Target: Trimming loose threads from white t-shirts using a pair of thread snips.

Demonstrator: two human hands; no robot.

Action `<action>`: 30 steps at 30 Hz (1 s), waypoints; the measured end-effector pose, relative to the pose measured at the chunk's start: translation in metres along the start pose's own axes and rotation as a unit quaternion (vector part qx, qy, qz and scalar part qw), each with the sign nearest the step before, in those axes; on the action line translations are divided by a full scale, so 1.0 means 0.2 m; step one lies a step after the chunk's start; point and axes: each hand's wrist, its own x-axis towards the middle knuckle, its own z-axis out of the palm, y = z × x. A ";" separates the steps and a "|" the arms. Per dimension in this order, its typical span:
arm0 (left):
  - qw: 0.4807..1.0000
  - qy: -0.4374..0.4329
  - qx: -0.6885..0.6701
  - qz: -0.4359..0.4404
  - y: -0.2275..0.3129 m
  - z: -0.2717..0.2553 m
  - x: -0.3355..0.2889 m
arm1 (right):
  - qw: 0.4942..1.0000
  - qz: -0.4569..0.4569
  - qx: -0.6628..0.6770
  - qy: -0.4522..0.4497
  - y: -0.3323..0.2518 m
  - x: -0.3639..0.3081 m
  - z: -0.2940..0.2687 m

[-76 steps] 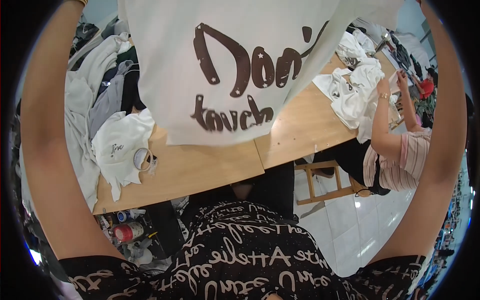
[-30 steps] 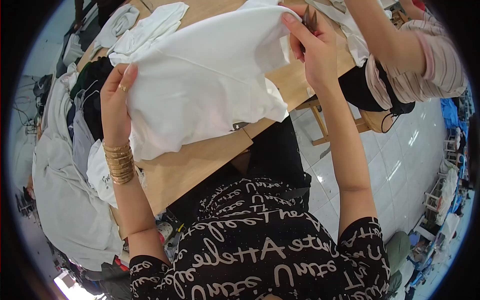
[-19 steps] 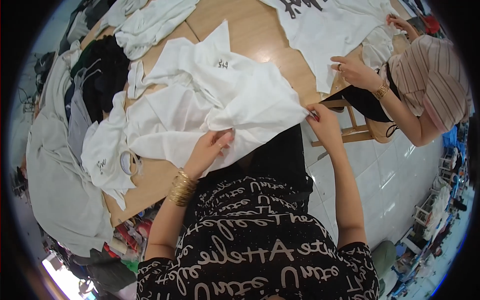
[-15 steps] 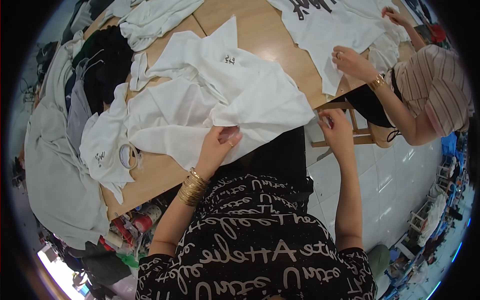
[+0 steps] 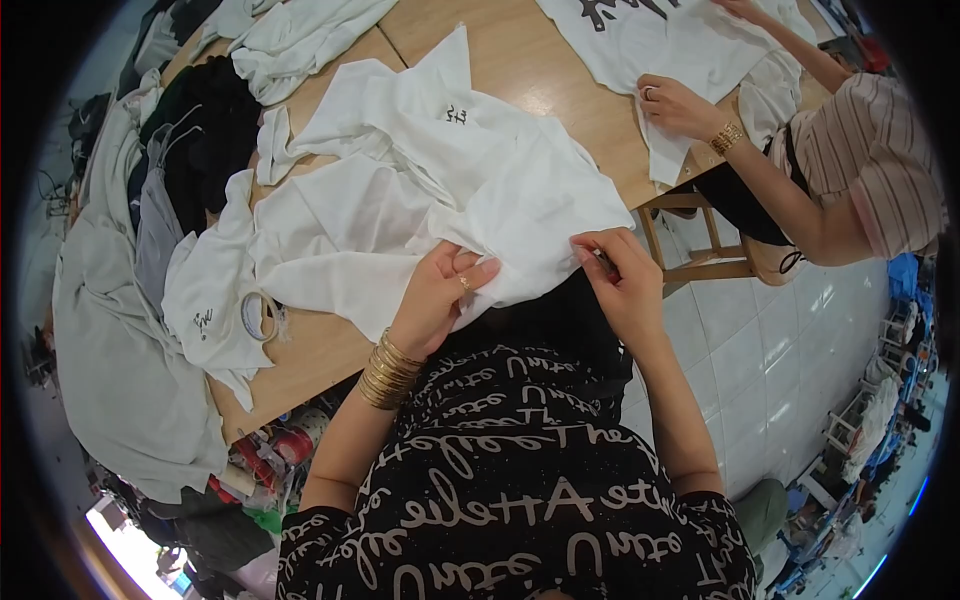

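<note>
A white garment (image 5: 545, 185) with small dark lettering is spread in loose folds at the table's front edge, partly hanging over it. My left hand (image 5: 440, 290), with gold bangles at its wrist, is closed on the garment's near edge, thumb and fingers pinching the cloth. My right hand (image 5: 625, 290) is at the garment's right side, thumb and forefinger brought together by the cloth. Something small and dark shows among its curled fingers, too hidden to name. Left of the garment lies another white printed piece (image 5: 205, 310), with a roll of tape (image 5: 257, 316) beside it.
The wooden table (image 5: 335, 355) bears piled clothes, including black ones (image 5: 215, 130) and a grey heap (image 5: 120, 350) at the left. Across the right corner, a person in a striped top (image 5: 865, 165) handles a white printed shirt (image 5: 670, 55). A wooden stool (image 5: 715, 265) stands nearby.
My right hand has moved left and down to the garment's edge. My left hand keeps hold of the cloth. The other person's hands have shifted left and up on their shirt.
</note>
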 end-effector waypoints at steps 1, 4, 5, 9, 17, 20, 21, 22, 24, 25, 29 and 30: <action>1.000 0.000 0.001 -0.001 0.00 0.00 -0.01 | 1.000 0.002 0.006 0.012 -0.01 0.00 0.01; 0.998 0.006 -0.053 -0.019 0.02 0.04 -0.03 | 1.000 -0.006 0.008 0.021 -0.05 -0.01 -0.01; 0.998 0.013 -0.064 -0.013 0.03 0.05 -0.04 | 1.000 -0.017 0.004 0.018 -0.06 -0.01 -0.01; 0.997 0.021 -0.052 0.061 0.07 0.13 -0.05 | 1.000 0.007 0.012 -0.022 -0.12 -0.04 -0.02; 0.983 0.079 0.081 0.145 0.07 0.13 -0.08 | 0.990 0.014 -0.078 -0.116 -0.24 0.00 -0.12; 0.983 0.064 0.111 0.132 0.09 0.13 -0.11 | 0.995 -0.060 -0.039 -0.064 -0.24 0.02 -0.07; 0.987 0.044 0.113 0.103 0.09 0.13 -0.12 | 0.996 -0.059 -0.039 -0.063 -0.23 0.03 -0.06; 0.987 0.045 0.113 0.103 0.10 0.13 -0.12 | 0.988 -0.120 -0.082 -0.052 -0.22 0.05 -0.05; 0.993 0.045 0.079 0.072 0.11 0.13 -0.13 | 0.975 -0.181 -0.124 -0.040 -0.22 0.06 -0.04; 0.993 0.045 0.079 0.072 0.12 0.14 -0.14 | 0.970 -0.198 -0.140 -0.027 -0.23 0.06 -0.04; 0.996 0.027 0.060 0.056 0.14 0.15 -0.14 | 0.959 -0.231 -0.163 0.008 -0.23 0.07 -0.04; 0.997 0.028 0.056 0.055 0.14 0.15 -0.14 | 0.959 -0.232 -0.163 0.008 -0.23 0.07 -0.04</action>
